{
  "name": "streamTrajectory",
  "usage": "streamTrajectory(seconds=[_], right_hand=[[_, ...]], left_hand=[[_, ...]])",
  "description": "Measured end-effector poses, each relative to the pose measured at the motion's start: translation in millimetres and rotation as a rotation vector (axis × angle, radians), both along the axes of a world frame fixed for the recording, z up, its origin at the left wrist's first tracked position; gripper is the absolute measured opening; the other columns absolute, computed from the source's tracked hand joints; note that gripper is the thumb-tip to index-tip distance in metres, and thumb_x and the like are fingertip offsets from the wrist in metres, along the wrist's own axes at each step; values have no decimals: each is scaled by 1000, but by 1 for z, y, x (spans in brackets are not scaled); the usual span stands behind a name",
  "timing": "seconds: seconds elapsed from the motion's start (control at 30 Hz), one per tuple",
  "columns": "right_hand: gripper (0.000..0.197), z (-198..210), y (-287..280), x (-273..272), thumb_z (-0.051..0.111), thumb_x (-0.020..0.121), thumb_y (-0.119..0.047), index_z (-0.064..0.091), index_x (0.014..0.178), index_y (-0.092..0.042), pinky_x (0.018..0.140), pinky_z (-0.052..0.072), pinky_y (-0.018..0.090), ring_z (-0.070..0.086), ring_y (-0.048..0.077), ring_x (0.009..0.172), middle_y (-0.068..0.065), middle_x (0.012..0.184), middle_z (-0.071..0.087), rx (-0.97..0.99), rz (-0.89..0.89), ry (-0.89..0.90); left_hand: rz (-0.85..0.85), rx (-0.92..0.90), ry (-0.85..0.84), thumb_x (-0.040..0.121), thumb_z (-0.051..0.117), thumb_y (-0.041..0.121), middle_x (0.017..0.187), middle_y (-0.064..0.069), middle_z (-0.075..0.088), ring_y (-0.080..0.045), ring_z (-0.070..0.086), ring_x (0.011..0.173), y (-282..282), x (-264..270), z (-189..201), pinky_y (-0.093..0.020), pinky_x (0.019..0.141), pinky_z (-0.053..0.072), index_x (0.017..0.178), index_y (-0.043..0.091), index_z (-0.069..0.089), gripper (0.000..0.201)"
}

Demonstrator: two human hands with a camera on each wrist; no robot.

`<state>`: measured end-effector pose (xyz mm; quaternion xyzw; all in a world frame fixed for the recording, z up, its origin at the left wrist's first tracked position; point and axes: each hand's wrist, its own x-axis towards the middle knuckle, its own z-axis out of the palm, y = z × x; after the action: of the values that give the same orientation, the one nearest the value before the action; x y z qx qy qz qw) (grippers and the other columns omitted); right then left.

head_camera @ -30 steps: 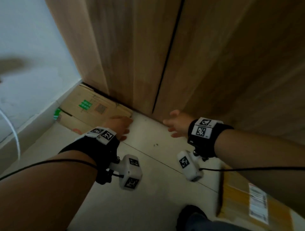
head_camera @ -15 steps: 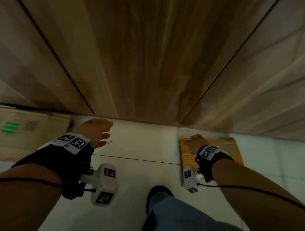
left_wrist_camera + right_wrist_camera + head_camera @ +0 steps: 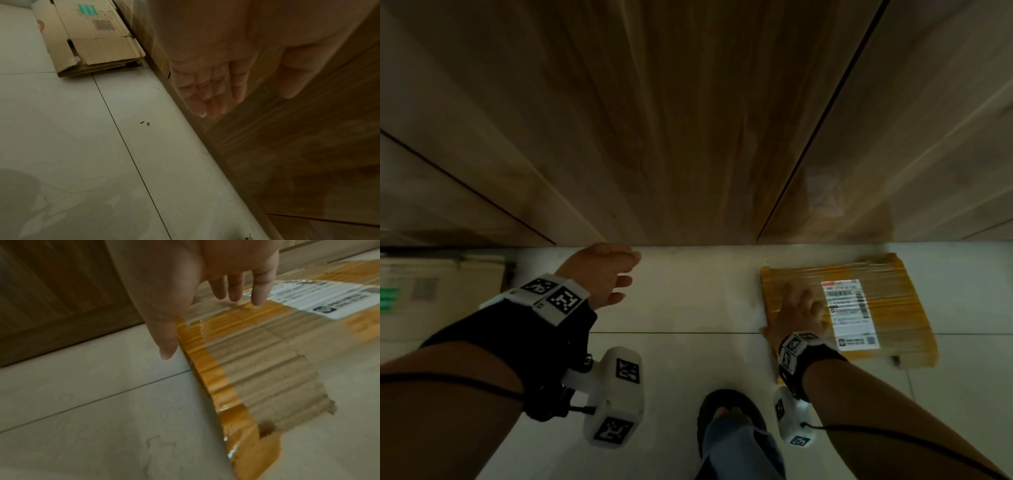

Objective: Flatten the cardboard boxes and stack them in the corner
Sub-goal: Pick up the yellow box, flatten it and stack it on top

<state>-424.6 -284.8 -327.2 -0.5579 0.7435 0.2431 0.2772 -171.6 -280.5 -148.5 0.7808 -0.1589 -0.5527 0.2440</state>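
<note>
Lying far left by the wardrobe (image 3: pixel 688 120), the flat stack (image 3: pixel 438 291) waits; left hand (image 3: pixel 602 274) hangs loose-fingered, holding nothing. Right hand (image 3: pixel 796 315), curled half a second ago, now spreads flat on the taped box (image 3: pixel 893 308), touching its near-left edge — pickup looks next.
</note>
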Motion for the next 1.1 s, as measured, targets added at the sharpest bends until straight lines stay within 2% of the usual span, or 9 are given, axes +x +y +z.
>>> streamTrajectory(seconds=[0.1, 0.17, 0.27, 0.4, 0.53, 0.67, 0.87, 1.0, 1.1], right_hand=[[98, -4, -2, 2, 60, 81, -34, -10, 150, -24, 110, 27, 51, 11, 38, 143, 13, 158, 1, -18, -19, 28], [94, -3, -4, 5, 56, 81, -28, -8, 149, -21, 107, 33, 49, 18, 40, 137, 16, 152, 8, -5, -33, 24], [89, 0, -11, 9, 53, 80, -24, -4, 149, -21, 105, 35, 52, 22, 44, 135, 20, 152, 12, 18, 9, 1], [76, 16, -18, 11, 51, 83, -24, 9, 146, -17, 105, 38, 52, 33, 42, 131, 19, 144, 27, -2, 24, -10], [64, 39, -22, 9, 42, 92, -20, 11, 146, -8, 111, 31, 50, 33, 41, 133, 22, 145, 28, -47, 116, 22], [54, 64, -25, 18, 45, 88, -19, 29, 138, -7, 106, 38, 48, 42, 40, 127, 21, 138, 41, -146, -35, -82], [41, 138, -30, 38, 43, 91, -18, 42, 130, -5, 93, 45, 36, 54, 34, 118, 17, 129, 55, -167, 65, -211], [40, 199, -22, 62, 44, 92, -16, 46, 130, -4, 93, 44, 32, 55, 34, 116, 19, 129, 56, -202, 197, -296], [43, 241, -14, 84, 41, 91, -11, 46, 134, -9, 96, 43, 31, 54, 31, 117, 15, 132, 55, -218, 297, -366]], left_hand=[[13, 10, 6, 92, 47, 12, 99, -8, 53, -25, 50, 93, 1, 2, -1, -37, 84, 37, 97, 14, 54, 8], [7, 18, 15, 92, 47, 12, 105, -9, 51, -23, 50, 89, 1, 3, -3, -36, 86, 35, 87, 16, 55, 11], [2, 25, 13, 93, 45, 11, 95, -8, 52, -26, 47, 97, 3, 3, -7, -36, 85, 34, 76, 19, 51, 20], [-3, 16, -9, 92, 46, 11, 94, -7, 54, -26, 47, 100, 9, 1, -6, -37, 85, 36, 79, 18, 53, 16], [8, -11, 4, 93, 46, 10, 108, -11, 51, -26, 47, 101, 15, 2, 0, -37, 85, 36, 102, 12, 52, 11], [31, -31, 17, 93, 46, 12, 109, -9, 51, -25, 47, 101, 18, 7, 13, -35, 81, 38, 89, 16, 55, 10], [39, -77, 29, 91, 50, 14, 96, -6, 55, -25, 50, 101, 40, 20, 38, -36, 85, 39, 74, 20, 54, 19], [46, -133, 54, 90, 51, 13, 83, -2, 51, -20, 51, 79, 61, 33, 62, -31, 68, 39, 73, 18, 55, 19], [73, -183, 69, 90, 52, 11, 81, -5, 50, -17, 47, 68, 80, 42, 82, -28, 59, 36, 95, 8, 60, 10]])
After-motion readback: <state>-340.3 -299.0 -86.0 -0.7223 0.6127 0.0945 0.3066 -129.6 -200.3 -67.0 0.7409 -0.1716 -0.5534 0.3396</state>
